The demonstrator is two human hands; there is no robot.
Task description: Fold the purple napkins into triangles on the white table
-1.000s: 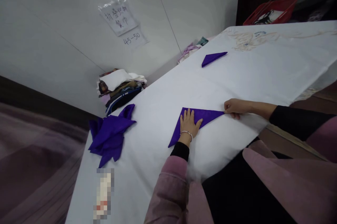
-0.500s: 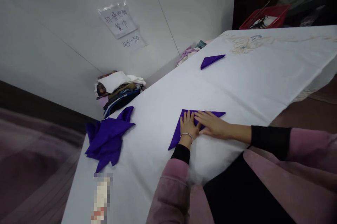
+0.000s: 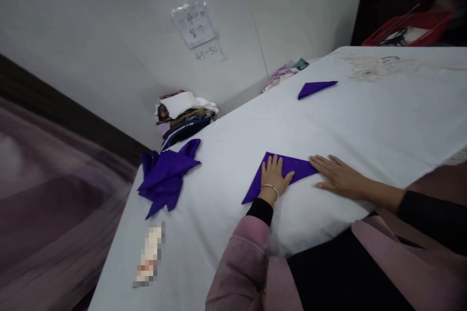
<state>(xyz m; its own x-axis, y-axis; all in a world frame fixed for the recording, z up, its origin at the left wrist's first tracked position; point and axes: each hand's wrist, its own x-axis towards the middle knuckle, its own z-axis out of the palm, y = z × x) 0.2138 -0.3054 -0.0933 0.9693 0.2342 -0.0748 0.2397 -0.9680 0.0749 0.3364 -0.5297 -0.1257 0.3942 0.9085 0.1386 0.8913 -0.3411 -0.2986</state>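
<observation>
A purple cloth [image 3: 299,168] lies as a flat triangle on a white table [image 3: 222,204], its long edge slanting from the near left corner to a point at right. The left hand [image 3: 275,174] rests on top, open, palm down and fingers spread. The right hand [image 3: 339,177], also open and flat, meets the right point with its fingertips; the cloth lies to its left, so the left hand covers more of it. Beyond, well apart, sits a smaller purple triangle [image 3: 314,89]. A loose purple pile [image 3: 166,174] lies to the left, a pixelated item [image 3: 150,253] nearer the wearer. Clothes [image 3: 186,115] are stacked past the far edge. Only the left hand stands over the cloth's middle.
</observation>
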